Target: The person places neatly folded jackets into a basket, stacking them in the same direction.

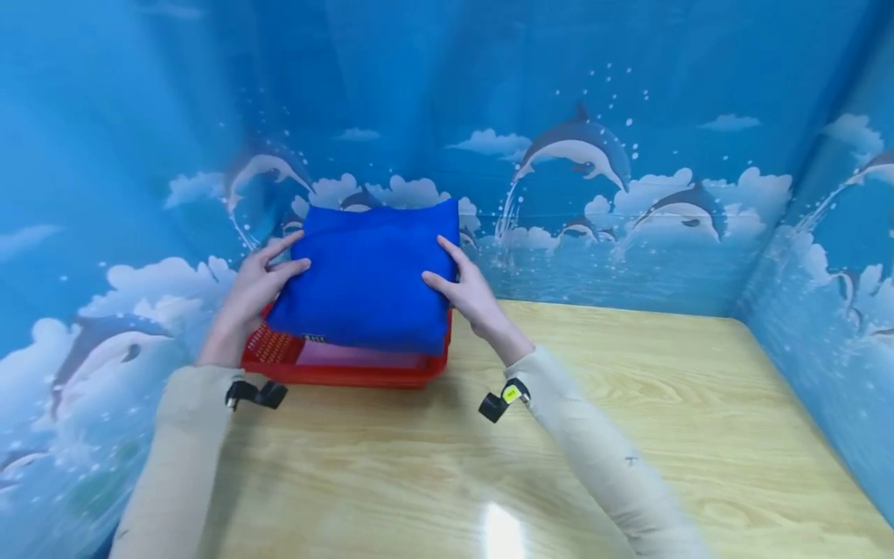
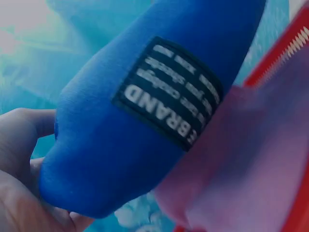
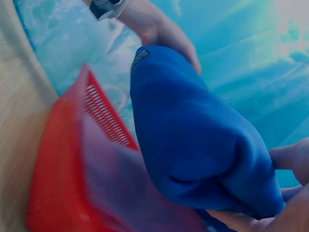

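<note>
Both hands hold a folded blue garment (image 1: 370, 272) over a red plastic basket (image 1: 363, 376). My left hand (image 1: 254, 291) grips its left edge, thumb on top and the other fingers partly hidden behind the fabric. On the right edge, my right hand (image 1: 471, 291) pinches the fold the same way. A dark label with white lettering (image 2: 169, 92) shows on the garment's lower side in the left wrist view. Beneath the garment, pink fabric (image 2: 231, 193) lies in the basket. The right wrist view shows the fold bulging beside the basket wall (image 3: 58, 179).
The basket stands at the back left of a light wood table (image 1: 594, 435), close to a blue dolphin-print curtain (image 1: 698, 116). The curtain also lines the left and right sides. A bright reflection lies near the table's front.
</note>
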Action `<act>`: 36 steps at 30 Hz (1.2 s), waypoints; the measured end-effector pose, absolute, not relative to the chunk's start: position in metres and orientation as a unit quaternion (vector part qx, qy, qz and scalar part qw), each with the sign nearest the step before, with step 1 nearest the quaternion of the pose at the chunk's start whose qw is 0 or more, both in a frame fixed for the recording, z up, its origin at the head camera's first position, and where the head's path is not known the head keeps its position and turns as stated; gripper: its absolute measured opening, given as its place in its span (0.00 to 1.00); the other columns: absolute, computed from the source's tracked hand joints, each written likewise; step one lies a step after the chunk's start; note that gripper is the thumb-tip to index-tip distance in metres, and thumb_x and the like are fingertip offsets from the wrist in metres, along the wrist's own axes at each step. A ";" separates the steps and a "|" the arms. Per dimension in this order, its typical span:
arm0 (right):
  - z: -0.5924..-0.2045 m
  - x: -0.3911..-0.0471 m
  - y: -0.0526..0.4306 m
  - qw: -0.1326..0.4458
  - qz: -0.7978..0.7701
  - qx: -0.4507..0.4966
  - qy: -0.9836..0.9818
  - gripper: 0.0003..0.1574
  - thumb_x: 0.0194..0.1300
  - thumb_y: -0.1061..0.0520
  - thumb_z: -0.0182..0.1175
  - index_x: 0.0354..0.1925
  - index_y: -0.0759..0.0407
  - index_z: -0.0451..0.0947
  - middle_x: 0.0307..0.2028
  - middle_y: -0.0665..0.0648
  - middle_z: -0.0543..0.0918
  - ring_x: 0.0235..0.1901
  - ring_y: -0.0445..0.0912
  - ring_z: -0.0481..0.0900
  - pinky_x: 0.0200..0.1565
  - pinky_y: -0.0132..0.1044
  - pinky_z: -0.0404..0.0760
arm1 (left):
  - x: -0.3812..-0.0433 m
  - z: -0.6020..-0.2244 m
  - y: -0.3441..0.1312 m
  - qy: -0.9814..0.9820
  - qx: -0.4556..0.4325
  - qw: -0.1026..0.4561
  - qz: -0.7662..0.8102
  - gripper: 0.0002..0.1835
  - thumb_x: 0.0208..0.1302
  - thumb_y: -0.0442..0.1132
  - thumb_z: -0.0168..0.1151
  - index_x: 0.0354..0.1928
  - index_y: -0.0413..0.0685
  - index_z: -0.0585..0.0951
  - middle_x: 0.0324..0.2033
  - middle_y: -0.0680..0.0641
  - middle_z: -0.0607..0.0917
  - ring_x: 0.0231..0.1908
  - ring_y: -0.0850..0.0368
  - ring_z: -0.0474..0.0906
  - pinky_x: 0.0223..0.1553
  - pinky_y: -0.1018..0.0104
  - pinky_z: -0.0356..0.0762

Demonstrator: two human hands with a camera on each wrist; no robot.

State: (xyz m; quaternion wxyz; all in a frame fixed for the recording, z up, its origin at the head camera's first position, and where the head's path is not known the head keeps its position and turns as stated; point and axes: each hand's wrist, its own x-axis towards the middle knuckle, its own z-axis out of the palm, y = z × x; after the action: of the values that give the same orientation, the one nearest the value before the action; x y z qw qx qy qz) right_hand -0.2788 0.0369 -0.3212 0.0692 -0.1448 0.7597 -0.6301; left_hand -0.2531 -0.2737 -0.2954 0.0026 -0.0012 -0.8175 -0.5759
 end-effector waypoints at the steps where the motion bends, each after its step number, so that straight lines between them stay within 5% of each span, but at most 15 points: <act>1: -0.327 -0.281 0.033 0.068 -0.623 -0.146 0.765 0.41 0.63 0.45 0.57 0.69 0.33 0.50 0.70 0.52 0.51 0.65 0.57 0.58 0.56 0.56 0.69 | -0.254 -0.299 -0.277 -0.817 -0.002 0.000 -0.576 0.35 0.60 0.57 0.56 0.68 0.71 0.57 0.72 0.52 0.42 0.66 0.42 0.54 0.60 0.37 0.55; 7: -0.357 -0.286 0.015 0.054 -0.560 -0.150 0.813 0.42 0.63 0.47 0.57 0.70 0.37 0.49 0.69 0.54 0.55 0.65 0.55 0.59 0.58 0.54 0.67 | -0.261 -0.326 -0.293 -0.845 0.014 -0.015 -0.535 0.34 0.62 0.59 0.53 0.69 0.69 0.55 0.71 0.47 0.49 0.62 0.44 0.60 0.57 0.46 0.63; 10: -0.364 -0.286 0.010 0.042 -0.501 -0.154 0.850 0.44 0.62 0.45 0.58 0.71 0.39 0.47 0.67 0.55 0.59 0.64 0.54 0.62 0.58 0.52 0.69 | -0.262 -0.340 -0.296 -0.848 0.023 -0.020 -0.529 0.33 0.64 0.56 0.53 0.69 0.66 0.56 0.68 0.44 0.55 0.41 0.56 0.75 0.42 0.62 0.73; 14: -0.371 -0.289 0.005 0.020 -0.396 -0.161 0.904 0.45 0.62 0.43 0.58 0.71 0.45 0.48 0.63 0.60 0.66 0.60 0.53 0.67 0.58 0.48 0.69 | -0.265 -0.356 -0.299 -0.854 0.032 -0.024 -0.519 0.31 0.65 0.52 0.52 0.69 0.64 0.57 0.65 0.42 0.58 0.15 0.62 0.61 0.19 0.69 0.62; 15: -0.373 -0.290 0.004 0.016 -0.373 -0.162 0.913 0.45 0.62 0.43 0.57 0.71 0.46 0.49 0.63 0.61 0.67 0.60 0.53 0.68 0.58 0.47 0.69 | -0.265 -0.359 -0.300 -0.858 0.032 -0.023 -0.512 0.32 0.65 0.52 0.52 0.69 0.64 0.57 0.66 0.40 0.57 0.17 0.61 0.62 0.21 0.70 0.63; 19: -0.381 -0.293 0.002 0.005 -0.324 -0.161 0.932 0.44 0.62 0.43 0.57 0.71 0.48 0.50 0.61 0.61 0.70 0.57 0.53 0.70 0.58 0.46 0.70 | -0.273 -0.374 -0.299 -0.866 0.032 -0.020 -0.499 0.32 0.65 0.52 0.53 0.69 0.63 0.57 0.33 0.45 0.74 0.17 0.59 0.61 0.21 0.70 0.63; 22: -0.383 -0.292 0.002 0.006 -0.315 -0.159 0.936 0.44 0.62 0.43 0.57 0.71 0.49 0.50 0.61 0.60 0.70 0.57 0.53 0.70 0.57 0.46 0.70 | -0.275 -0.380 -0.296 -0.863 0.027 -0.022 -0.504 0.32 0.66 0.50 0.53 0.70 0.61 0.57 0.15 0.54 0.59 0.13 0.59 0.60 0.19 0.69 0.61; 25: -0.384 -0.292 0.001 0.012 -0.315 -0.158 0.936 0.45 0.62 0.43 0.57 0.71 0.48 0.50 0.62 0.60 0.69 0.58 0.53 0.69 0.58 0.47 0.70 | -0.275 -0.382 -0.296 -0.859 0.029 -0.027 -0.510 0.32 0.66 0.49 0.53 0.70 0.61 0.56 0.13 0.58 0.58 0.13 0.59 0.59 0.19 0.69 0.60; 31: -0.381 -0.293 0.003 0.009 -0.323 -0.164 0.932 0.44 0.63 0.44 0.57 0.71 0.47 0.50 0.63 0.60 0.68 0.58 0.53 0.68 0.58 0.47 0.70 | -0.275 -0.376 -0.296 -0.865 0.022 -0.029 -0.500 0.32 0.67 0.50 0.51 0.70 0.61 0.54 0.18 0.54 0.61 0.14 0.56 0.59 0.21 0.66 0.61; 34: -0.377 -0.293 0.008 0.003 -0.339 -0.171 0.925 0.41 0.63 0.45 0.57 0.70 0.45 0.52 0.61 0.60 0.69 0.56 0.52 0.70 0.56 0.46 0.71 | -0.273 -0.369 -0.292 -0.872 0.019 -0.021 -0.488 0.32 0.69 0.48 0.48 0.71 0.57 0.52 0.40 0.39 0.74 0.35 0.45 0.74 0.41 0.56 0.73; 36: -0.375 -0.292 0.013 0.006 -0.362 -0.173 0.916 0.39 0.63 0.46 0.57 0.69 0.44 0.55 0.58 0.61 0.71 0.50 0.51 0.74 0.51 0.44 0.75 | -0.271 -0.362 -0.286 -0.885 0.018 0.003 -0.465 0.31 0.70 0.46 0.46 0.71 0.53 0.51 0.60 0.32 0.65 0.54 0.36 0.66 0.55 0.45 0.65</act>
State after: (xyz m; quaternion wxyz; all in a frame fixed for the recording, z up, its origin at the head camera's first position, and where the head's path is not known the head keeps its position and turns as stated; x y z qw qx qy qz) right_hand -0.2918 0.0131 -0.3746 0.0065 -0.1726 0.9161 -0.3618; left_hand -0.2708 -0.2862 -0.3617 0.0035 0.0181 -0.8849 -0.4654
